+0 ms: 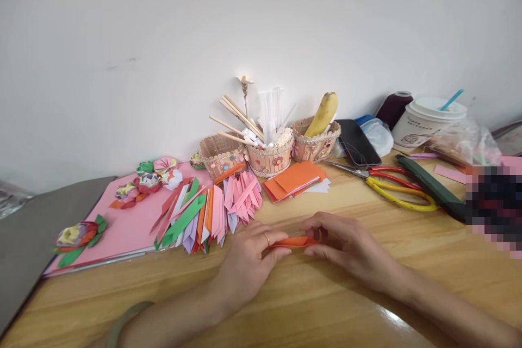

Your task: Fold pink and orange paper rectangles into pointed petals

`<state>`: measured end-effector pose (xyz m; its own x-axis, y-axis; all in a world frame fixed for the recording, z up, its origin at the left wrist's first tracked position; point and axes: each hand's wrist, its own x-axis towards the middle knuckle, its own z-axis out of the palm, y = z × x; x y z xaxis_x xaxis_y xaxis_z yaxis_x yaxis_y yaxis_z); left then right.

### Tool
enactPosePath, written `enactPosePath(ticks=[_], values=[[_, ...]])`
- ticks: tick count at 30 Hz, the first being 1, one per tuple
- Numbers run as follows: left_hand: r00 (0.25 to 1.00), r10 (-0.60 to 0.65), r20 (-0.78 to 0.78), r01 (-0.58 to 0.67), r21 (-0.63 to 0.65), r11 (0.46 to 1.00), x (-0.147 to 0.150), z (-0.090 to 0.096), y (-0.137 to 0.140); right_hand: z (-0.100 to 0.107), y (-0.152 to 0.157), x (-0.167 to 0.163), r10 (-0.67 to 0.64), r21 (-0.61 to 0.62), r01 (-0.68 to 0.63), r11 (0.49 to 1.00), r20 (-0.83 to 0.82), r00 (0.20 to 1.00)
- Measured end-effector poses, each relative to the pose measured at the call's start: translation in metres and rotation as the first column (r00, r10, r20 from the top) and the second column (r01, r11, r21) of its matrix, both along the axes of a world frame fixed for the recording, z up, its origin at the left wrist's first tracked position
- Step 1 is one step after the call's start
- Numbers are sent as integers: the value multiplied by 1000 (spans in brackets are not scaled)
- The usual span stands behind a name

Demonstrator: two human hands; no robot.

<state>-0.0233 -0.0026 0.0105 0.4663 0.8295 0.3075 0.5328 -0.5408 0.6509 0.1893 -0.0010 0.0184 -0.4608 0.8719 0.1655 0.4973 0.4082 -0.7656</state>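
Strip (294, 242), orange paper, folded narrow. Lies crosswise between both hands, over the nearer part of the wooden surface (310, 304), front edge out of view. Cannot tell whether touching the wood.

Left hand (248, 255): grips the left end, thumb against fingers. Ring on one finger.

Right hand (350, 242): curls around the right end, thumb and fingers narrow, a small gap showing. Cannot tell how firmly closed.

Step in hand: probably folding or creasing. Next move: seems to call for a steady left grip and right fingertips pressed along the fold, keeping edges even.

Folded pieces (219, 212), pink, green, orange, lilac, white: heaped left of and behind the strip, partly over the right side of a pink sheet (126, 223) near the surface's left edge.

Paper flowers (149, 182): grouped on that sheet's far side.

Cards (299, 176), mostly orange: stacked behind the strip.

Baskets (269, 163), three: along the back edge; banana (324, 114) in the rightmost.

Scissors (373, 178): right of the cards.

Cup (424, 125): toward the back right corner.
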Motion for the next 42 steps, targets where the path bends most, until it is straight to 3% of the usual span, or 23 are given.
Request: enactPosePath(ticks=[6, 11, 19, 25, 32, 36, 42], values=[[994, 5, 105, 3, -74, 997, 0, 1, -1, 10, 1, -4, 77, 2, -76, 997, -14, 997], [978, 7, 209, 23, -144, 989, 0, 1, 0, 9, 9, -9, 156, 145, -165, 976, 71, 985], [982, 106, 159, -62, -259, 964, 1, 0, 2, 5, 12, -6, 148, 141, -169, 975, 152, 977], [984, 122, 127, -91, -227, 970, -1, 6, 2, 8, 16, 3, 187, 100, -206, 974, 169, 968], [997, 21, 77, -10, -132, 991, -2, 0, 0, 10, 23, 10, 233, 80, -252, 964, 198, 952], [999, -36, 28, 38, -80, 996, 1, 1, 1, 9, 20, 2, 212, 120, -244, 962, 227, 950], [999, -26, -38, 25, -25, 999, 6, 2, 2, 0, 20, -13, 284, 152, -320, 935, 221, 933]])
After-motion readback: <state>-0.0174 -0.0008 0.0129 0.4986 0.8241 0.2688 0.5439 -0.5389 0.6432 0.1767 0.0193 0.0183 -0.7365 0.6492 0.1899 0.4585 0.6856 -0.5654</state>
